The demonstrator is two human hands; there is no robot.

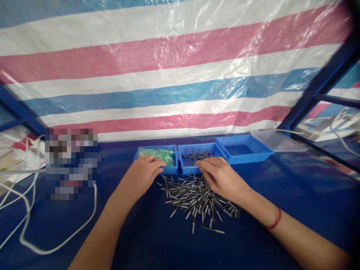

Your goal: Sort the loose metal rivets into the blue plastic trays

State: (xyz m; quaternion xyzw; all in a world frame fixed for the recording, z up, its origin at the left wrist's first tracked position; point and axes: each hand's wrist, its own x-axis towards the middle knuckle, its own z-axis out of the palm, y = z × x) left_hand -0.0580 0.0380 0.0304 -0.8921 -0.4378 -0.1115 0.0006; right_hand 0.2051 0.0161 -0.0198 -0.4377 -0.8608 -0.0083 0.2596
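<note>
My left hand (144, 168) rests over the front left of a blue bin (171, 170) holding green packets (165, 155). Its fingers are loosely bent and apart from the thumb, with nothing visible in them. At the front rim of the middle blue bin (188, 170) is my right hand (221, 172), closed, fingers curled toward the thumb; whatever they hold is hidden. Several pop rivets (197, 156) lie inside that bin. A loose heap of pop rivets (194, 198) spreads over the blue table in front, partly beneath my right hand.
A third blue bin (246, 157) stands at the right, with a clear plastic lid (281, 142) beside it. White cables (56, 249) loop across the left side. A striped plastic sheet (168, 86) hangs behind, between blue frame posts (312, 86). One patch at left is pixelated.
</note>
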